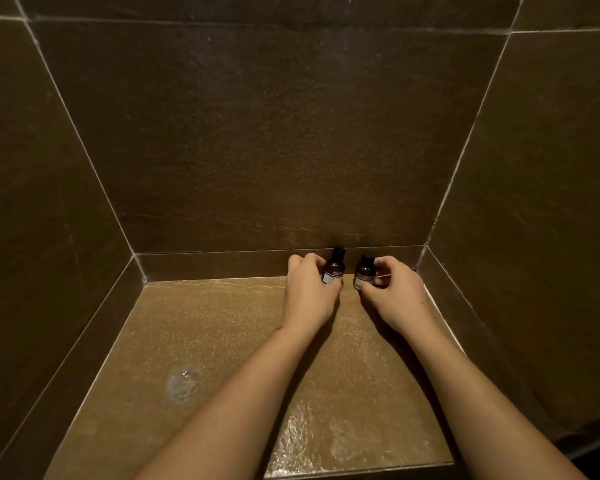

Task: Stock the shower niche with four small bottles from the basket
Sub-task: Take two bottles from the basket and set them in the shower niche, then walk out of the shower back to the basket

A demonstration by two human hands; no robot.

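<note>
Two small dark bottles with black caps and pale labels stand upright at the back right of the niche shelf point(222, 327), close to the back wall. My left hand point(307, 296) is wrapped around the left bottle point(334, 266). My right hand point(392, 294) grips the right bottle point(365, 270) from its right side. The bottles are a short gap apart and both bases rest on the shelf. No basket is in view.
Dark brown tile walls point(257, 133) enclose the niche on the left, back and right. A low lip runs along the back and sides. A wet foamy patch point(184, 382) lies front left, and wet sheen point(309, 441) shows near the front edge.
</note>
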